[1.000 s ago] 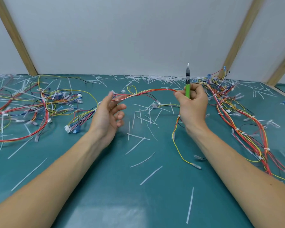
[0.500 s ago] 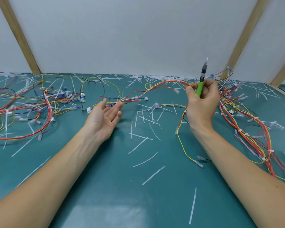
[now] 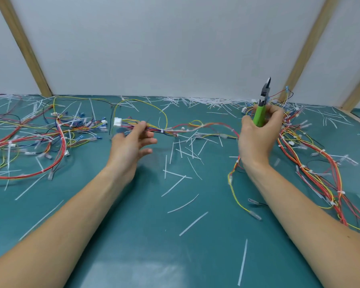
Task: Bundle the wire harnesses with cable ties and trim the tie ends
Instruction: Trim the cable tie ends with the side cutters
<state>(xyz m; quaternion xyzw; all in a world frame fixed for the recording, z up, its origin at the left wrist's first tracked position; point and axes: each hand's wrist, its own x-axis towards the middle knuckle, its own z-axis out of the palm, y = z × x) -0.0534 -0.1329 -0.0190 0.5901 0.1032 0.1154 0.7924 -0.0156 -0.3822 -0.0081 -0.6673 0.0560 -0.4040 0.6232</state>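
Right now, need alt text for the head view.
Right hand grips green-handled cutters upright, while the left hand touches a wire harness stretched across a teal mat littered with trimmed tie ends.

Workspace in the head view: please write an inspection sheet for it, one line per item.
Surface: green mat, lying flat.
Job's things: wire harness stretched between the hands; green-handled cutters, tip up.
Clutter: cut tie ends scattered widely, heaped along the wall.
Hands: left hand touches the harness, fingers loose; right hand grips the cutters.
Cables: harness piles at left and right.
Surroundings: white wall, wooden beams.
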